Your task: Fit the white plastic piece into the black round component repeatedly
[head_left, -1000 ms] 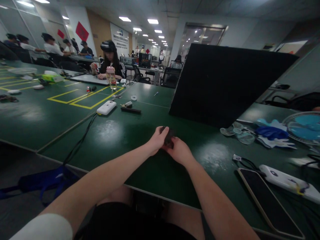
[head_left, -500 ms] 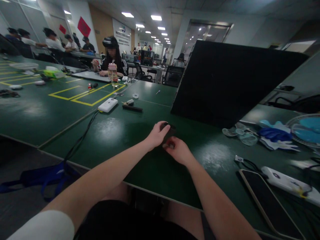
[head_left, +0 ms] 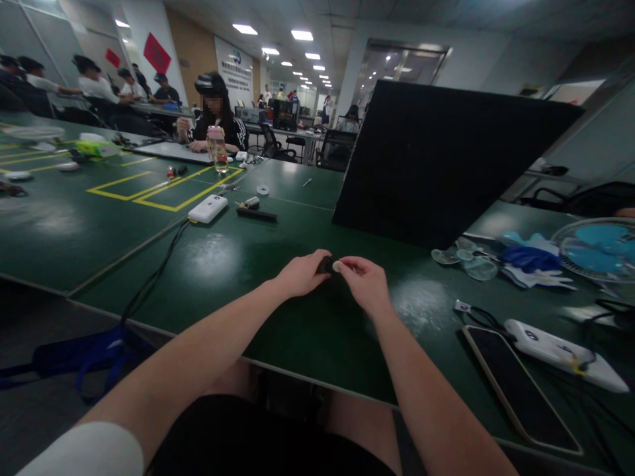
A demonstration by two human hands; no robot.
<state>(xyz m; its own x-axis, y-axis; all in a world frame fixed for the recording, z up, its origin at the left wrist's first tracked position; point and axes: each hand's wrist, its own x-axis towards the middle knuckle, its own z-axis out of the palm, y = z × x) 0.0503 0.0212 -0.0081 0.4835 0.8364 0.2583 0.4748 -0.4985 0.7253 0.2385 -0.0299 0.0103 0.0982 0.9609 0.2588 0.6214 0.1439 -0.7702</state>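
My left hand (head_left: 303,272) is closed around a small dark object (head_left: 326,265), whose kind I cannot make out. Just right of it, my right hand (head_left: 366,281) pinches a small pale round disc (head_left: 337,266) between thumb and fingertips. The disc is held close against the dark object's right side; whether they touch is too small to tell. Both hands are over the green table (head_left: 297,330), a little in front of a large black panel (head_left: 426,158).
A white power bank (head_left: 208,209) and a black bar (head_left: 256,214) lie at the left. On the right are a phone (head_left: 520,387), another white power bank (head_left: 560,354), gloves (head_left: 533,261) and a blue fan (head_left: 602,248). A co-worker (head_left: 213,116) sits across the table.
My right hand has risen and turned, bringing the pale disc into sight beside the dark object. My left hand has shifted slightly left and turned the dark object. The view has swung a little right.
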